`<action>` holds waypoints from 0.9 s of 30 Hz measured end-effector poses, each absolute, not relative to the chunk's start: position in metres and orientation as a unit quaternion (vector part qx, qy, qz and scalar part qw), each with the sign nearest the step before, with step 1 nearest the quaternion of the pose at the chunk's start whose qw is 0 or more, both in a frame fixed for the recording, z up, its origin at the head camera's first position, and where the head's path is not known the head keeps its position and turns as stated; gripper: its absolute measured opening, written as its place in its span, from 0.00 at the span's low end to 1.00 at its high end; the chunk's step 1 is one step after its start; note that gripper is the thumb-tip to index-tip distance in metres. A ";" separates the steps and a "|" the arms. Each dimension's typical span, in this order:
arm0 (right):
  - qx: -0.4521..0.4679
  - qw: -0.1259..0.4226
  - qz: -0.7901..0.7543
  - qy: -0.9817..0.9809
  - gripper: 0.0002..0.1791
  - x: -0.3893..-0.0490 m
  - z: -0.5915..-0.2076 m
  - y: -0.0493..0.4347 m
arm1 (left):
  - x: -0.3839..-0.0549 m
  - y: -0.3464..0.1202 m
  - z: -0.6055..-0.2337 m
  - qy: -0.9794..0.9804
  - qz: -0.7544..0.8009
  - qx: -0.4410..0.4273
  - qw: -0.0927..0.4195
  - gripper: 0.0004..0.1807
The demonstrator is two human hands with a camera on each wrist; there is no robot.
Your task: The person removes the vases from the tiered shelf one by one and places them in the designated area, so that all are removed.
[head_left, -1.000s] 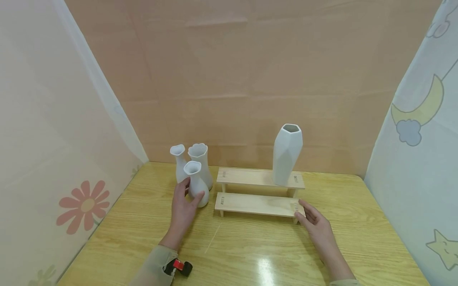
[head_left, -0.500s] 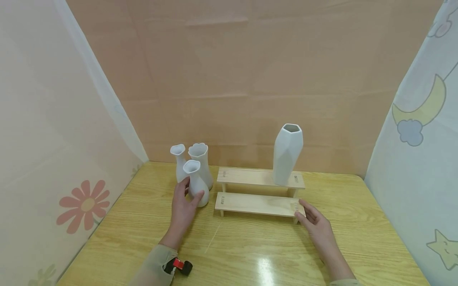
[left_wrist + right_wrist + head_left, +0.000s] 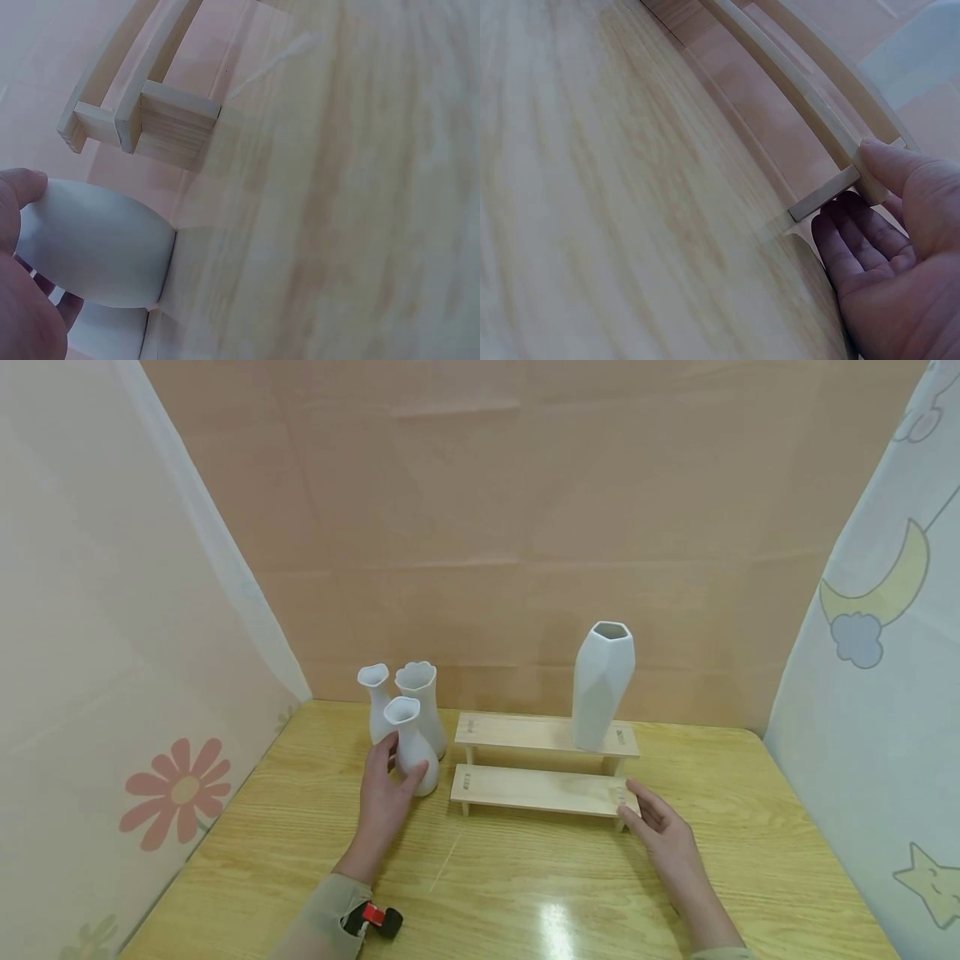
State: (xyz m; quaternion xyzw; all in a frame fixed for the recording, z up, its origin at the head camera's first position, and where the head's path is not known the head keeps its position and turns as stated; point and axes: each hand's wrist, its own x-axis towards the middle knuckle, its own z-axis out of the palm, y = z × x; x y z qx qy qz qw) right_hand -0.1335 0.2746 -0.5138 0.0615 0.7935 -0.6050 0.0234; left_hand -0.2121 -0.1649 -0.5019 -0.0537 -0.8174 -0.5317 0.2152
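Observation:
My left hand (image 3: pixel 388 789) is around the body of a small white vase (image 3: pixel 417 752), thumb on its near side and fingers behind. In the left wrist view this vase (image 3: pixel 97 244) stands upright on the table. At the right end of a two-step wooden stand (image 3: pixel 532 787), my right hand (image 3: pixel 663 835) grips the lower step. The right wrist view has the thumb (image 3: pixel 889 165) on the step's front edge, with the other fingers curled beside its leg. A tall faceted white vase (image 3: pixel 602 685) stands on the upper step's right part.
Behind the held vase stand a narrow-necked white vase (image 3: pixel 377 702) and a wider scalloped-rim vase (image 3: pixel 427 706), close together. The wooden table (image 3: pixel 495 893) ends at a tan backdrop (image 3: pixel 480 543). Patterned cloths hang at left (image 3: pixel 180 652) and right (image 3: pixel 870 735).

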 end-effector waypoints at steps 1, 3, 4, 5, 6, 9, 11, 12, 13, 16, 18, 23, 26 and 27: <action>0.061 0.022 -0.605 0.794 0.45 -0.134 -0.514 0.275 | -0.212 -0.165 -0.502 -0.817 -0.534 -0.052 0.212 0.39; 0.062 0.022 -0.605 0.794 0.45 -0.134 -0.515 0.275 | -0.213 -0.165 -0.501 -0.816 -0.538 -0.045 0.205 0.41; 0.063 0.023 -0.605 0.793 0.45 -0.134 -0.515 0.274 | -0.212 -0.165 -0.499 -0.815 -0.541 -0.042 0.202 0.43; 0.062 0.023 -0.605 0.793 0.45 -0.134 -0.515 0.274 | -0.212 -0.166 -0.498 -0.816 -0.541 -0.039 0.200 0.44; 0.061 0.022 -0.605 0.794 0.45 -0.135 -0.515 0.274 | -0.212 -0.166 -0.496 -0.817 -0.540 -0.035 0.200 0.46; 0.059 0.022 -0.605 0.794 0.45 -0.135 -0.515 0.273 | -0.209 -0.170 -0.487 -0.815 -0.540 -0.023 0.210 0.49; 0.058 0.022 -0.606 0.793 0.45 -0.135 -0.514 0.273 | -0.206 -0.172 -0.478 -0.811 -0.540 -0.018 0.225 0.50; 0.059 0.022 -0.606 0.793 0.45 -0.135 -0.514 0.273 | -0.204 -0.173 -0.473 -0.807 -0.542 -0.017 0.234 0.50; 0.058 0.021 -0.605 0.794 0.45 -0.135 -0.514 0.273 | -0.202 -0.174 -0.467 -0.803 -0.543 -0.016 0.244 0.50; 0.058 0.021 -0.605 0.794 0.45 -0.135 -0.514 0.274 | -0.196 -0.174 -0.450 -0.798 -0.537 -0.019 0.274 0.52; 0.058 0.020 -0.604 0.795 0.45 -0.136 -0.515 0.275 | -0.192 -0.173 -0.441 -0.797 -0.527 -0.025 0.293 0.53; 0.054 0.017 -0.604 0.795 0.44 -0.136 -0.516 0.276 | -0.182 -0.164 -0.417 -0.790 -0.508 -0.052 0.339 0.53; 0.053 0.017 -0.605 0.794 0.44 -0.136 -0.517 0.276 | -0.177 -0.155 -0.403 -0.770 -0.518 -0.086 0.363 0.53; 0.053 0.016 -0.606 0.794 0.44 -0.136 -0.517 0.276 | -0.177 -0.151 -0.399 -0.762 -0.522 -0.099 0.371 0.52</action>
